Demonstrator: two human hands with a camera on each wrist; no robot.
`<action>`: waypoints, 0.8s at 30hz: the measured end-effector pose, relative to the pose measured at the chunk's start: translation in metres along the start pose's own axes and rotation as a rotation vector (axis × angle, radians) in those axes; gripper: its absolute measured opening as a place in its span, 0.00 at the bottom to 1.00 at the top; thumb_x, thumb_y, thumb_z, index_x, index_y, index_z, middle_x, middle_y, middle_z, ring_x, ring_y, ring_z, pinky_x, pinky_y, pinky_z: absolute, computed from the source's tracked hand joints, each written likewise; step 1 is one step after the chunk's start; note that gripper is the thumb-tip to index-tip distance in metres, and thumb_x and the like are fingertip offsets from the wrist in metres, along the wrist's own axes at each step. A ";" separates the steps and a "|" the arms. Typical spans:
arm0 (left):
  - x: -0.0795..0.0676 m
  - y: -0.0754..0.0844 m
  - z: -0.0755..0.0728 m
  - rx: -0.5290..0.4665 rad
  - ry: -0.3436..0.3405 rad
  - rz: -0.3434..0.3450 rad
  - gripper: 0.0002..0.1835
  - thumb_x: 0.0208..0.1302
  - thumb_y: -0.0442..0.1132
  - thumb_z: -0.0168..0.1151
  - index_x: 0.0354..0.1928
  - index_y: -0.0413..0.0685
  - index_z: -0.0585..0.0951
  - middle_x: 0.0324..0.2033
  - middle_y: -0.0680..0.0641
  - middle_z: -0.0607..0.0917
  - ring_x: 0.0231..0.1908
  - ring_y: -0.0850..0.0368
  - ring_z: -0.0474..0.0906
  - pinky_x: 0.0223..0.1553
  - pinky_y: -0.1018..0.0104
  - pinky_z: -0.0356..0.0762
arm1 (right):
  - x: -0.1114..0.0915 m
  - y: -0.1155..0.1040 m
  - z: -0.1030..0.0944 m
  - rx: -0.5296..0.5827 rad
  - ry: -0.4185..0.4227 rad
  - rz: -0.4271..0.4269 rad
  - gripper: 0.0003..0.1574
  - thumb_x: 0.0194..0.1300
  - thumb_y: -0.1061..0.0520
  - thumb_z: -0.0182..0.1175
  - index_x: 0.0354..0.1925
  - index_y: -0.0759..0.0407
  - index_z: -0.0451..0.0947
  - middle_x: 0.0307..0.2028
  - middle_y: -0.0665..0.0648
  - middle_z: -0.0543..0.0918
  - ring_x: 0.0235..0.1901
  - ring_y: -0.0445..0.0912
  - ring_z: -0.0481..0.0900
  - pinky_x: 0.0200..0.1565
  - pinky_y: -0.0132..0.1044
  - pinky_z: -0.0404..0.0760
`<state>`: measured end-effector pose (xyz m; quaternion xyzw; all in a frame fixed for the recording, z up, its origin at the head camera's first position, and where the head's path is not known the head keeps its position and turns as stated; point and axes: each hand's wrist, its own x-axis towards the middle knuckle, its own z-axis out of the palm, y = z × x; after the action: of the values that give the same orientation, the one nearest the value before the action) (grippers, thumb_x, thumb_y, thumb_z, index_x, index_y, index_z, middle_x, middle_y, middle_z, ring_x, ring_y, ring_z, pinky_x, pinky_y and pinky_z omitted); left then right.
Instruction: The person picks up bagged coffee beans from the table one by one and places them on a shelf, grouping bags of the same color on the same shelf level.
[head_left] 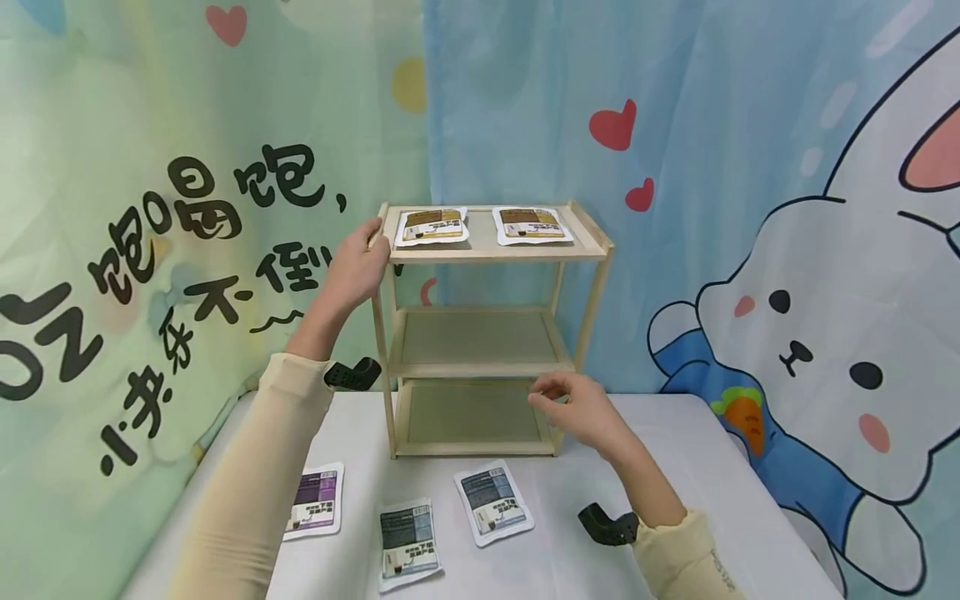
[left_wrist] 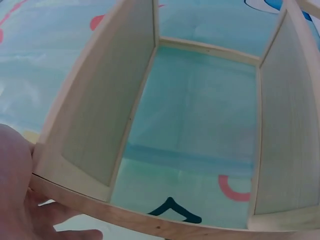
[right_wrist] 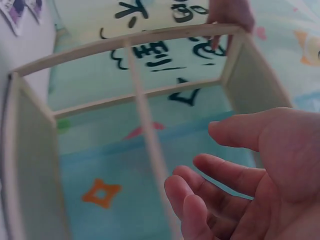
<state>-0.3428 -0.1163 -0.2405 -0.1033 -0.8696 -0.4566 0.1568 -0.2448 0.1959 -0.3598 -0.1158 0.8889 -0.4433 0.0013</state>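
Grasping the wooden rack [head_left: 495,257] at its top left corner with the left hand [head_left: 360,262], with fingers curled round the frame. Holding the right hand [head_left: 581,408] in front of the rack's lower right part, with a released grip, thumb parted from loosely bent fingers. Standing upright toward the back of the white bench [head_left: 555,500], with three tiers, in the rack's case. Lying side by side on the top tier, a little apart: a left brown-labelled pouch [head_left: 432,227] and a right brown-labelled pouch [head_left: 532,225]. Lying on the bench before the rack: a purple-labelled pouch [head_left: 315,500] at left, partly behind the left sleeve [head_left: 255,475]; a dark grey-labelled pouch [head_left: 409,546] nearest the front; a blue-grey-labelled pouch [head_left: 494,502] just beside it, to the right and farther back. Hanging behind: a green and blue curtain [head_left: 517,150] with black characters, red hearts and a large white rabbit [head_left: 810,333].
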 end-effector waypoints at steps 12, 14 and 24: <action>0.003 0.001 -0.004 0.009 -0.020 0.001 0.31 0.75 0.45 0.33 0.76 0.43 0.53 0.70 0.40 0.62 0.62 0.47 0.65 0.60 0.52 0.63 | -0.012 0.066 0.065 0.019 0.020 0.120 0.13 0.65 0.59 0.62 0.45 0.65 0.80 0.38 0.56 0.81 0.36 0.50 0.79 0.33 0.43 0.78; 0.002 0.000 -0.003 0.004 -0.026 0.007 0.31 0.75 0.46 0.32 0.76 0.43 0.52 0.71 0.40 0.61 0.67 0.49 0.59 0.64 0.52 0.58 | -0.015 0.077 0.077 -0.014 0.032 0.135 0.12 0.64 0.59 0.64 0.44 0.65 0.80 0.39 0.56 0.82 0.41 0.53 0.79 0.37 0.45 0.78; 0.001 -0.008 0.003 0.011 0.010 0.045 0.30 0.75 0.46 0.31 0.75 0.44 0.54 0.70 0.42 0.63 0.69 0.50 0.57 0.66 0.53 0.56 | -0.027 0.110 0.117 -0.067 0.046 0.174 0.21 0.56 0.59 0.70 0.47 0.66 0.79 0.48 0.68 0.79 0.48 0.62 0.77 0.47 0.56 0.75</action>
<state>-0.3467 -0.1183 -0.2484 -0.1196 -0.8688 -0.4485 0.1722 -0.2291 0.1732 -0.5200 -0.0278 0.9096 -0.4143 0.0157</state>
